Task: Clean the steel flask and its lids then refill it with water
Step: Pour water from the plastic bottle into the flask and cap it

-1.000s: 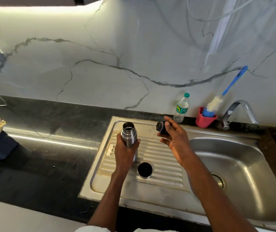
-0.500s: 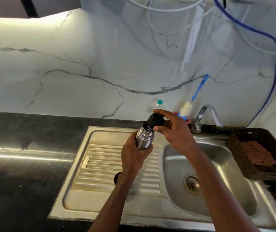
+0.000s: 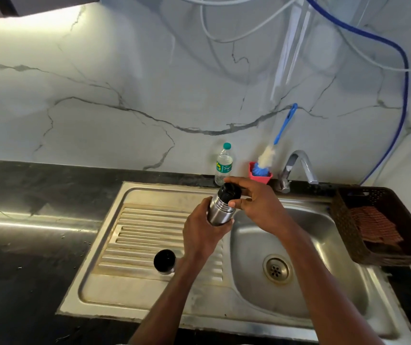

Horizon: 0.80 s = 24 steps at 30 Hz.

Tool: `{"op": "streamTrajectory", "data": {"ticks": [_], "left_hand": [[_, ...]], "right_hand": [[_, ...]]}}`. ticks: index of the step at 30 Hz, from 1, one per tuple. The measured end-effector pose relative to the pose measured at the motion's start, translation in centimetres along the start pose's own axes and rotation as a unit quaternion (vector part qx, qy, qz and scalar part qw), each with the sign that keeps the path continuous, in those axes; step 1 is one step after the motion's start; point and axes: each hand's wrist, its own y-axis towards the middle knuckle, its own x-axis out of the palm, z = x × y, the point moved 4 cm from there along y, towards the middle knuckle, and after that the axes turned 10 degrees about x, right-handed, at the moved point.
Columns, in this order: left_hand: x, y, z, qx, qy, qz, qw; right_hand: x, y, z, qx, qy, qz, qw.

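Left hand (image 3: 200,235) grips the steel flask (image 3: 220,207) by its body, tilted, held over the sink (image 3: 224,314) where drainboard meets basin. Right hand (image 3: 256,202) pinches the black inner lid (image 3: 229,191) sitting on the flask mouth (looks like capping or twisting, can't tell which way). Outer cup lid (image 3: 164,260) stands apart on the drainboard. Next prob: turn the inner lid w/ right hand, left bracing the flask

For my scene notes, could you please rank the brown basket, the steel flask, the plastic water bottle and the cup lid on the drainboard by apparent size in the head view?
1. Brown basket, clearly largest.
2. Steel flask, though partly hidden by the hands.
3. Plastic water bottle, but it stands farther away, so this is unsure.
4. Cup lid, smallest.
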Motion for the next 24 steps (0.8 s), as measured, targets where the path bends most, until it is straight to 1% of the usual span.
{"op": "streamTrajectory", "data": {"ticks": [4,9,13,14,17,18,19,20,21,23,24], "left_hand": [[0.0,-0.4,0.0,-0.001,0.011,-0.004,1.0],[0.1,-0.7,-0.1,0.0,0.034,-0.015,0.999],[0.1,-0.7,-0.3,-0.002,0.029,-0.014,0.999],[0.1,-0.7,-0.4,-0.003,0.029,-0.014,0.999],[0.4,-0.7,-0.5,0.0,0.035,-0.033,0.999],[0.5,-0.7,-0.5,0.002,0.039,-0.038,0.999],[0.5,-0.7,-0.5,0.003,0.04,-0.038,0.998],[0.5,-0.6,-0.6,0.002,0.037,-0.034,0.999],[0.5,-0.6,-0.6,0.0,0.032,-0.031,0.999],[0.5,-0.5,-0.6,0.003,0.032,-0.033,0.999],[0.6,-0.5,-0.6,0.007,0.037,-0.038,0.999]], "right_hand": [[0.3,0.1,0.1,-0.016,-0.055,0.002,0.998],[0.5,-0.2,0.2,-0.037,-0.138,0.045,0.989],[0.6,-0.5,0.6,-0.052,-0.097,-0.009,0.994],[0.6,-0.5,0.7,-0.046,-0.089,-0.008,0.995],[0.2,-0.4,0.8,-0.028,-0.101,0.046,0.993],[0.2,-0.5,0.8,-0.033,-0.109,0.042,0.993],[0.4,-0.5,0.9,-0.043,-0.105,0.022,0.993],[0.7,-0.6,1.0,-0.048,-0.095,0.0,0.994],[0.8,-0.7,1.2,-0.046,-0.079,-0.005,0.996],[0.3,-0.6,1.6,-0.025,-0.068,0.043,0.996],[0.1,-0.5,1.7,-0.019,-0.08,0.062,0.995]]}}
